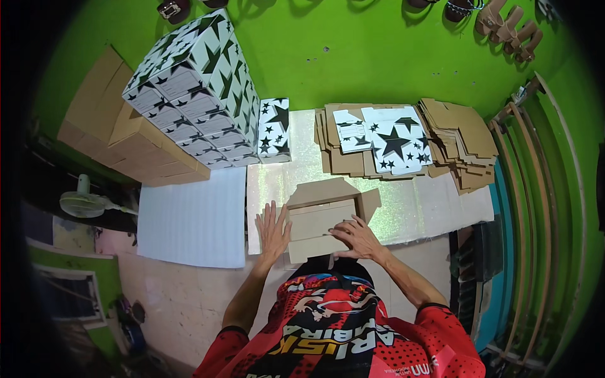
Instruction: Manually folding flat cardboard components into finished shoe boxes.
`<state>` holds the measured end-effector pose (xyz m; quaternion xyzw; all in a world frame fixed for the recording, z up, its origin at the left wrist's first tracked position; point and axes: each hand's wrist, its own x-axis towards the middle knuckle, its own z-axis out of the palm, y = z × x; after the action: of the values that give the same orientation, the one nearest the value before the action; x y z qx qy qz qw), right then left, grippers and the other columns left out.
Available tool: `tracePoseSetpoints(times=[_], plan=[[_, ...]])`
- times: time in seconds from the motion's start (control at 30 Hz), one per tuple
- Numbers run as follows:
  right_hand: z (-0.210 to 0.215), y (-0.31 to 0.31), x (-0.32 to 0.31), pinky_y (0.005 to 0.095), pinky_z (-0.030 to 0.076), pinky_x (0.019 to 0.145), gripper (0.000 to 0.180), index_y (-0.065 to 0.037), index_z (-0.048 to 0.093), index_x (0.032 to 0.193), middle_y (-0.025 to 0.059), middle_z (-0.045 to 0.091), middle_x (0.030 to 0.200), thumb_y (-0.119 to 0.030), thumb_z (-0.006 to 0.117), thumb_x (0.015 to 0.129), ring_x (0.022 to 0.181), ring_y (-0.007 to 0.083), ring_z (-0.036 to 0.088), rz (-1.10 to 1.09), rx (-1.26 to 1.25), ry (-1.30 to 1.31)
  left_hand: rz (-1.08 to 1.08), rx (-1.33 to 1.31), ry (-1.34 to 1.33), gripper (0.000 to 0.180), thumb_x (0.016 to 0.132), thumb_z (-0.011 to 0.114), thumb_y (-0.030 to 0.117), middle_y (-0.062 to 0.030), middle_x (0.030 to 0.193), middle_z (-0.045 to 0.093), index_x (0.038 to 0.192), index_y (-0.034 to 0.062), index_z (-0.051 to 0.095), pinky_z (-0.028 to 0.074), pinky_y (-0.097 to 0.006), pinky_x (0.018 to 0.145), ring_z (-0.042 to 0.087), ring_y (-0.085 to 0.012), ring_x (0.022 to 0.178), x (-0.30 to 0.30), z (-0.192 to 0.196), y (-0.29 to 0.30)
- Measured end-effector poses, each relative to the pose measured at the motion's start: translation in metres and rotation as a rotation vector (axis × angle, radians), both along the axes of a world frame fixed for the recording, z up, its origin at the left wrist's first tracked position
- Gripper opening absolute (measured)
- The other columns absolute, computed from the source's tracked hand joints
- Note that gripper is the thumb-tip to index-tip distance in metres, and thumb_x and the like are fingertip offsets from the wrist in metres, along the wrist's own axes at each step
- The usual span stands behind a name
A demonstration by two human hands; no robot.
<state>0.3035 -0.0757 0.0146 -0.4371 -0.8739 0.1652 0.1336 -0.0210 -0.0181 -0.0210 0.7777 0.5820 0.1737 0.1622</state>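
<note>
An open brown cardboard box (324, 238) stands at the front edge of the table, its far and right flaps folded outward. My left hand (274, 230) lies against the box's left side, fingers spread and stretched out. At the near right of the box, my right hand (359, 239) has its fingers bent over the near wall, with the thumb lower on the outside. Inside the box a lighter cardboard panel shows. Behind it lies a stack of flat cardboard blanks (343, 165), topped by white blanks with black stars (396, 142).
Tall stacked star-printed boxes (208, 88) stand at the back left, beside brown boxes (161, 151). A smaller star-printed box (274, 129) adjoins them. More cardboard blanks (463, 135) lie at the right. A fan (85, 203) is at the left, a wooden rack (539, 214) at the right.
</note>
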Motion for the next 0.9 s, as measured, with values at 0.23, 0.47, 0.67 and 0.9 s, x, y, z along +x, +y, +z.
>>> tracePoseSetpoints(times=[0.23, 0.47, 0.67, 0.9], plan=[[0.002, -0.017, 0.003, 0.0605, 0.025, 0.126, 0.045, -0.022, 0.065, 0.138, 0.0066, 0.067, 0.133, -0.048, 0.061, 0.102, 0.125, 0.0228, 0.063, -0.031, 0.119, -0.133, 0.028, -0.053, -0.006, 0.056, 0.110, 0.048, 0.034, -0.0192, 0.174, 0.021, 0.162, 0.0171, 0.043, 0.003, -0.073, 0.123, 0.013, -0.0420, 0.162, 0.005, -0.004, 0.009], [0.023, 0.020, -0.026, 0.0667, 0.017, 0.126, 0.049, -0.025, 0.055, 0.151, 0.0064, 0.064, 0.143, -0.022, 0.059, 0.103, 0.137, 0.0263, 0.057, -0.237, 0.158, -0.345, 0.100, -0.186, -0.330, 0.054, 0.115, 0.029, 0.035, -0.0209, 0.173, 0.026, 0.155, 0.0079, 0.054, 0.002, -0.060, 0.128, 0.011, -0.0397, 0.163, -0.002, -0.010, 0.018], [0.002, 0.029, -0.058, 0.0708, 0.010, 0.125, 0.074, -0.020, 0.045, 0.161, 0.0154, 0.034, 0.170, -0.060, 0.055, 0.099, 0.157, 0.0426, 0.027, -0.299, 0.120, -0.162, 0.124, -0.085, -0.310, 0.052, 0.114, 0.036, 0.033, -0.0225, 0.173, 0.024, 0.152, 0.0029, 0.055, 0.005, -0.058, 0.129, 0.010, -0.0420, 0.162, 0.008, -0.003, 0.008], [-0.031, 0.037, -0.062, 0.0713, 0.009, 0.124, 0.096, -0.020, 0.038, 0.165, 0.0154, 0.027, 0.173, -0.083, 0.047, 0.093, 0.159, 0.0432, 0.022, -0.339, 0.030, -0.153, 0.400, 0.093, -0.560, 0.081, 0.109, 0.054, 0.031, -0.0240, 0.176, 0.003, 0.170, 0.0074, 0.007, 0.006, -0.053, 0.130, 0.001, -0.0428, 0.163, 0.025, 0.008, -0.015]])
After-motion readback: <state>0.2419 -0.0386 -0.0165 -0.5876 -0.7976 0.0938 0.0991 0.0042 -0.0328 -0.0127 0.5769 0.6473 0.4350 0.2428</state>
